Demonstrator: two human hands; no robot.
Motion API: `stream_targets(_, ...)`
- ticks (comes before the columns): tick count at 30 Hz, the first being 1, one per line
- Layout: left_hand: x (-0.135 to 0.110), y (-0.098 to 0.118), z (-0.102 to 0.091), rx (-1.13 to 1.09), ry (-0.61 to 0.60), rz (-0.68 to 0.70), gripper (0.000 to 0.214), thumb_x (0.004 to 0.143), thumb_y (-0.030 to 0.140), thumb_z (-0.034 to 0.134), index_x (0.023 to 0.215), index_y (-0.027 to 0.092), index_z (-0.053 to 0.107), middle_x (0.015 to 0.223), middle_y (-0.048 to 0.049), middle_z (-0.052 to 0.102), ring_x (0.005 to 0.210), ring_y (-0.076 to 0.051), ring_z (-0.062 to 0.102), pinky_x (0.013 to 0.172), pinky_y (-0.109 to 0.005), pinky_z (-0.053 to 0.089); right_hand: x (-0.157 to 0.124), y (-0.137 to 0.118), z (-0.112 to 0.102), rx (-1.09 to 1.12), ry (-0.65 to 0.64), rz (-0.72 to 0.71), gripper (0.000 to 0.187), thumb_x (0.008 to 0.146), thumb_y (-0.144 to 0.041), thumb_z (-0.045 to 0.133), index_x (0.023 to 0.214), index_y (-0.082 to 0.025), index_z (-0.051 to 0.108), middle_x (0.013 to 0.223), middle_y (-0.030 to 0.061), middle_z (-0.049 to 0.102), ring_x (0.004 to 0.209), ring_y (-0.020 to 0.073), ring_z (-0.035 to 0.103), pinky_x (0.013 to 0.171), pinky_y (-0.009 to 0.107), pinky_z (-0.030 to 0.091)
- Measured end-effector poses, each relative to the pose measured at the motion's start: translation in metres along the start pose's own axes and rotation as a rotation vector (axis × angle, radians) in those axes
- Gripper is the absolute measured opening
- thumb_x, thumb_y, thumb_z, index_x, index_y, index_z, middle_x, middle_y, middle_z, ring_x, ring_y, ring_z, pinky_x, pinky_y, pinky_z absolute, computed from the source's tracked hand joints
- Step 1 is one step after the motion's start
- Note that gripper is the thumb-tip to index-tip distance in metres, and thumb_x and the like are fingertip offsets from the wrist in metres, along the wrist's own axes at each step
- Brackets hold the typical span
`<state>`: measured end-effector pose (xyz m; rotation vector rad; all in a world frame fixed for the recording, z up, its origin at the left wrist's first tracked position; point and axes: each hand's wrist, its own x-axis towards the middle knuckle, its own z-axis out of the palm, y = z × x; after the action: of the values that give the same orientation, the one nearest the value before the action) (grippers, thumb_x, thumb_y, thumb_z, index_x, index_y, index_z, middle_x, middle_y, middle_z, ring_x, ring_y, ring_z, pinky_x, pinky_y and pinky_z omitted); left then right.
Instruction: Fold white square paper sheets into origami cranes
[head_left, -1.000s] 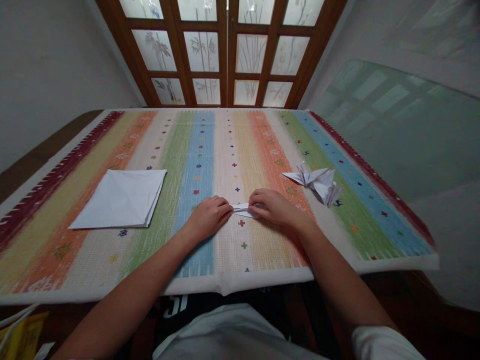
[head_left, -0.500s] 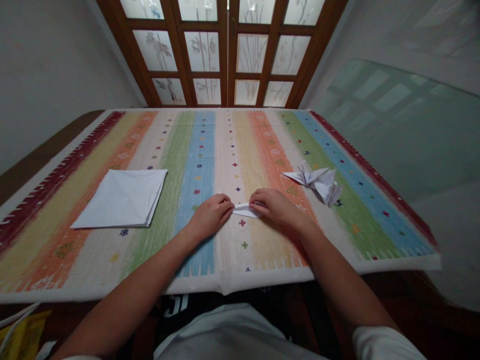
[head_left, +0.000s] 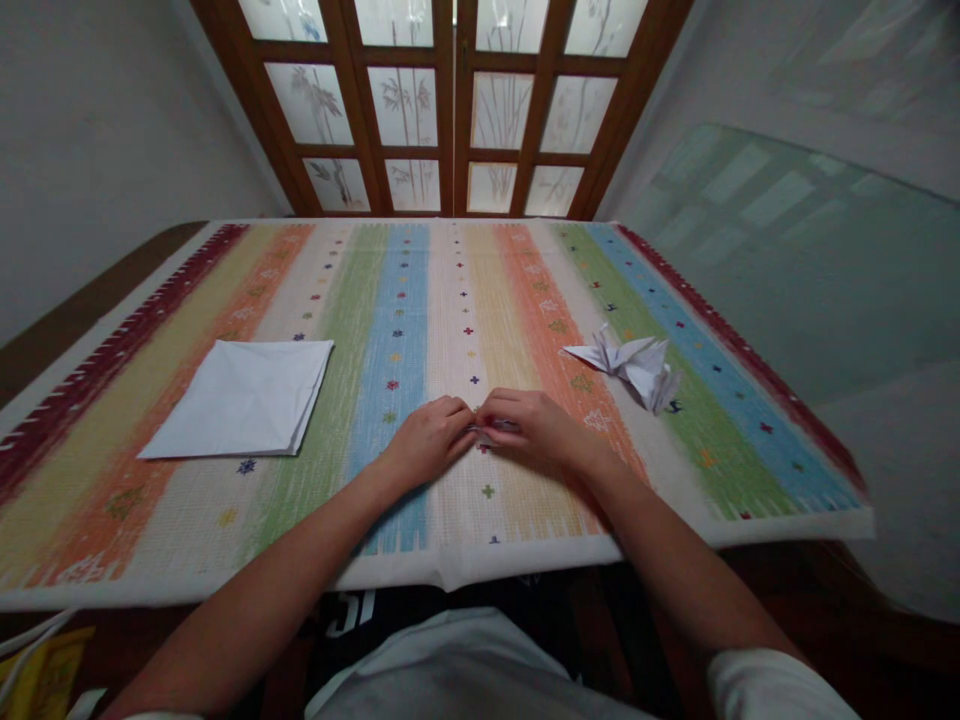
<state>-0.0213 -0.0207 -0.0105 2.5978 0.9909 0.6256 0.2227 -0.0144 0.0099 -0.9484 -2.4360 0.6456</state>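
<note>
Close together over the middle of the striped tablecloth (head_left: 457,510), both hands pinch one small piece of folded white paper (head_left: 498,426). My left hand (head_left: 433,432) is closed on its left end, fingertips at the edge. On the other side my right hand (head_left: 529,422) has its fingers and thumb closed round the right part. Most of the paper is hidden by the fingers; a sliver shows between them. Off to the right lie folded white paper cranes (head_left: 637,368), bunched so that I cannot count them.
A stack of white square paper sheets (head_left: 244,398) lies on the left of the table. Wooden doors with glass panes (head_left: 454,110) stand beyond the far edge. A glass panel (head_left: 787,270) leans along the right wall. Something yellow (head_left: 45,665) is low at the left.
My right hand has moved left, right up against my left hand. The strip of folded paper visible between them is now mostly covered by fingers.
</note>
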Motion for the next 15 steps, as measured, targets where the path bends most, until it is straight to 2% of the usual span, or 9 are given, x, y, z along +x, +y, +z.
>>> stream_targets(2,0.000,0.001,-0.002,-0.047,0.015,-0.025,0.017,0.107,0.026,0.060,0.107,0.018,0.075,0.103,-0.0109,0.075,0.097,-0.025,0.070,0.088,-0.039,0.059,0.001,-0.001,0.000,0.034,0.051,-0.023,0.013,0.107,-0.031,0.067,0.103,-0.023,0.076,0.102,0.0073,0.077,0.091,0.0207,0.072,0.084,0.033,0.054)
stream_targets(3,0.000,0.002,-0.005,-0.084,0.033,-0.045,0.016,0.107,0.026,0.061,0.107,0.018,0.075,0.102,-0.0102,0.076,0.095,-0.024,0.070,0.088,-0.038,0.059,0.001,0.000,-0.002,0.056,0.116,-0.024,0.014,0.107,-0.036,0.069,0.104,-0.024,0.075,0.104,0.0082,0.078,0.095,0.0227,0.072,0.089,0.036,0.056)
stream_targets(6,0.001,0.003,-0.013,-0.264,0.160,-0.168,0.014,0.105,0.029,0.064,0.106,0.019,0.073,0.097,-0.0065,0.076,0.086,-0.020,0.069,0.081,-0.034,0.058,0.002,0.004,-0.010,0.173,0.457,0.074,0.027,0.106,-0.052,0.069,0.106,-0.025,0.070,0.108,0.0098,0.075,0.105,0.0266,0.071,0.097,0.043,0.058)
stream_targets(8,0.001,0.003,-0.019,-0.434,0.266,-0.275,0.015,0.103,0.034,0.066,0.104,0.019,0.071,0.094,-0.0045,0.075,0.078,-0.017,0.067,0.074,-0.030,0.057,0.003,0.007,-0.013,0.339,0.635,0.185,0.034,0.106,-0.061,0.065,0.103,-0.027,0.064,0.103,0.0075,0.072,0.096,0.0238,0.070,0.089,0.040,0.060)
stream_targets(9,0.002,0.002,-0.021,-0.518,0.310,-0.316,0.017,0.102,0.036,0.067,0.102,0.020,0.070,0.094,-0.0040,0.075,0.076,-0.016,0.067,0.071,-0.029,0.057,0.003,0.007,-0.014,0.441,0.661,0.227,0.037,0.104,-0.064,0.066,0.102,-0.027,0.061,0.102,0.0060,0.070,0.090,0.0216,0.069,0.084,0.037,0.061)
stream_targets(12,0.002,0.001,-0.022,-0.701,0.372,-0.359,0.021,0.098,0.040,0.072,0.098,0.020,0.067,0.093,-0.0038,0.074,0.078,-0.016,0.069,0.072,-0.028,0.058,0.005,0.004,-0.007,0.701,0.539,0.266,0.044,0.095,-0.065,0.079,0.097,-0.027,0.059,0.107,0.0049,0.071,0.080,0.0166,0.066,0.074,0.033,0.061)
stream_targets(13,0.002,0.001,-0.021,-0.737,0.372,-0.357,0.022,0.097,0.040,0.073,0.099,0.019,0.068,0.093,-0.0043,0.074,0.080,-0.017,0.071,0.073,-0.029,0.059,0.006,0.001,-0.003,0.746,0.485,0.255,0.045,0.092,-0.064,0.082,0.094,-0.026,0.060,0.110,0.0058,0.071,0.083,0.0168,0.068,0.076,0.033,0.062)
stream_targets(15,0.001,0.003,-0.019,-0.796,0.349,-0.347,0.024,0.095,0.041,0.075,0.101,0.019,0.070,0.096,-0.0057,0.076,0.083,-0.018,0.072,0.075,-0.030,0.060,0.008,-0.007,0.005,0.747,0.367,0.225,0.042,0.090,-0.061,0.086,0.088,-0.024,0.066,0.119,0.0092,0.071,0.103,0.0215,0.071,0.087,0.037,0.064)
